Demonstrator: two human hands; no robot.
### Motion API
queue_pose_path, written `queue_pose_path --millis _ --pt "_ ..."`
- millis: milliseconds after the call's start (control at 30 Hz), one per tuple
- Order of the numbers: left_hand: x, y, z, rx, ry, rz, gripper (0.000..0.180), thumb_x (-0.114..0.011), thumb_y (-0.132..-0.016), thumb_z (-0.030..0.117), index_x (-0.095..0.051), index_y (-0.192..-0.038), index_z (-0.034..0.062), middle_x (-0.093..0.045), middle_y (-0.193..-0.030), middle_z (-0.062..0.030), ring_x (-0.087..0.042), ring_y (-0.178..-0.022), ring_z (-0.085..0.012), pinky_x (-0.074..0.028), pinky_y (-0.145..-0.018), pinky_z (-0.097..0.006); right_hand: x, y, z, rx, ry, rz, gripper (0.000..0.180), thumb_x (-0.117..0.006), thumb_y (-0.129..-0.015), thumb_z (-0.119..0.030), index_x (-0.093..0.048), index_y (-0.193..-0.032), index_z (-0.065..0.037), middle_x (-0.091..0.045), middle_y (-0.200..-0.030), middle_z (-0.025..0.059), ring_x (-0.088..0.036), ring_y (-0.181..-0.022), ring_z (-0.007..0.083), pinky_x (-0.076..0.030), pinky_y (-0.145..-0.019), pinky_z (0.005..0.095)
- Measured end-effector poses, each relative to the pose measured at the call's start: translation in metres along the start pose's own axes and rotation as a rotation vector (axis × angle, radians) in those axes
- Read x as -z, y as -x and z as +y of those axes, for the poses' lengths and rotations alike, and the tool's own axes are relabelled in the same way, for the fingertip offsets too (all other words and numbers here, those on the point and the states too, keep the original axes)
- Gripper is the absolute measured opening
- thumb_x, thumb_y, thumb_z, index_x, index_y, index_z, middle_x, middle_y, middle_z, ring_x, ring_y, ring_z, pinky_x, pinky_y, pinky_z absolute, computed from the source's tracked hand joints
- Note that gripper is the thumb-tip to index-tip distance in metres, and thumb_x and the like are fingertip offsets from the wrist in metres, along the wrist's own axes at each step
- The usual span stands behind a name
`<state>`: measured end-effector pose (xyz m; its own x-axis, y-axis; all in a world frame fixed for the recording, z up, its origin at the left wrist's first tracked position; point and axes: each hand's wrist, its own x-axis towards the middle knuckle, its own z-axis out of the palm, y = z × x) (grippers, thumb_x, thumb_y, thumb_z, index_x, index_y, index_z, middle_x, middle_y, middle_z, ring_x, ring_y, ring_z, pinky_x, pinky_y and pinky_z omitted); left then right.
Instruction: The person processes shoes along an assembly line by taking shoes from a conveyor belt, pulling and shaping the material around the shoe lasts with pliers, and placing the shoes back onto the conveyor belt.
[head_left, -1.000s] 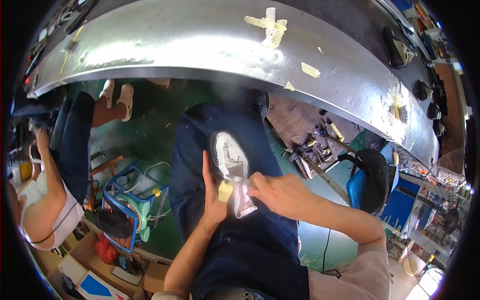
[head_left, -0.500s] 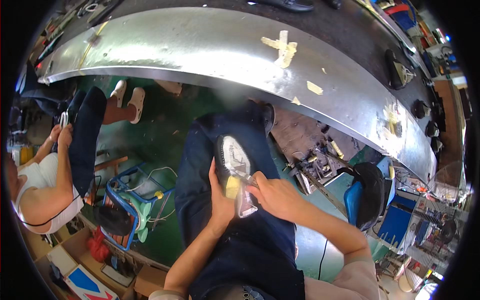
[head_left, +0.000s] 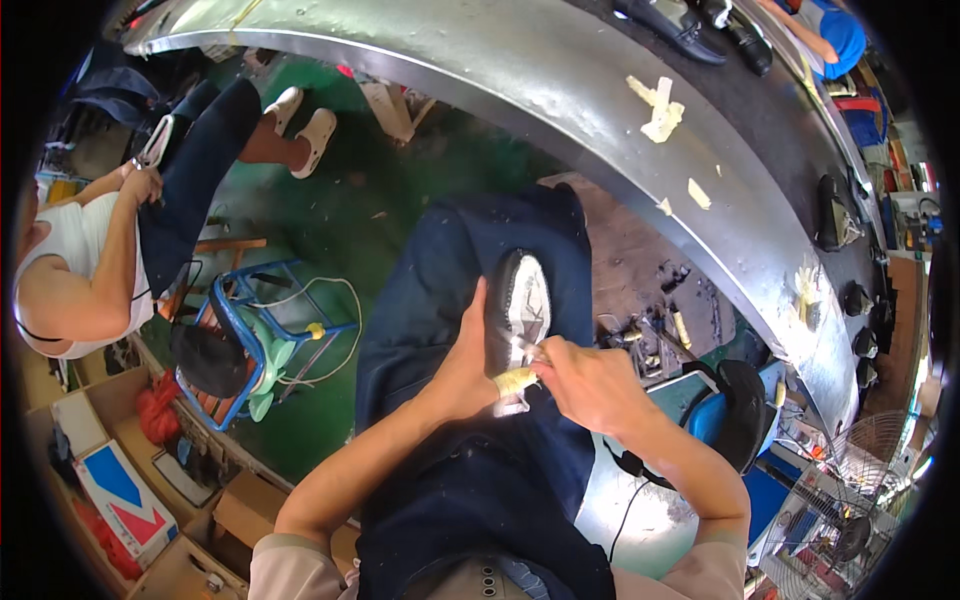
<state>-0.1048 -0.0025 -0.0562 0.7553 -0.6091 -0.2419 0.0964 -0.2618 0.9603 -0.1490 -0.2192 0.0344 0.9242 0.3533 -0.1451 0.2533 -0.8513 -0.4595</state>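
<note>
On my lap lies a dark shoe with a pale, whitish underside facing up and its toe pointing away from me. My left hand grips it along its left side near the heel. Yellow wrapping, apparently around the left thumb, crosses the shoe there. My right hand is closed on a slim tool whose tip reaches over the shoe's middle. Fingers hide most of the tool, so its kind cannot be made out.
A metal-edged workbench curves ahead, with black shoes on it. At the left another person sits near a blue-framed chair. Cardboard boxes stand lower left. A wire fan and a black-and-blue seat are at the right.
The whole view has shifted and turned, so the bench edge now slopes more steeply to the right. Both hands stay at the shoe, which appears more upright and less of its underside shows.
</note>
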Motion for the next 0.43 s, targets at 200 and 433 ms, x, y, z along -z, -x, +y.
queue_pose_path --millis 200,433 --pt "-0.002 -0.004 -0.005 -0.158 -0.184 0.058 0.145 -0.098 -0.080 0.035 0.008 -0.171 -0.0017 -0.011 -0.176 -0.0320 -0.026 -0.163 -0.0429 -0.030 -0.131 -0.047 -0.018 0.003 0.012 -0.072 -0.119 -0.040 0.030 -0.065 -0.106 -0.030 -0.059 -0.118 -0.004 -0.074 -0.092 0.0151 -0.074 -0.085 0.0381 -0.057 -0.067 0.0505" --pt "0.000 -0.018 -0.016 0.188 0.729 0.070 0.065 -0.049 -0.117 0.015 -0.021 -0.176 0.0137 -0.043 -0.170 -0.0106 -0.047 -0.152 -0.0246 -0.035 -0.128 -0.039 0.025 0.001 0.036 -0.544 -1.099 -0.445 0.036 -0.058 -0.113 -0.034 -0.049 -0.136 -0.007 -0.075 -0.129 0.0234 -0.079 -0.110 0.0333 -0.065 -0.080 0.0478"
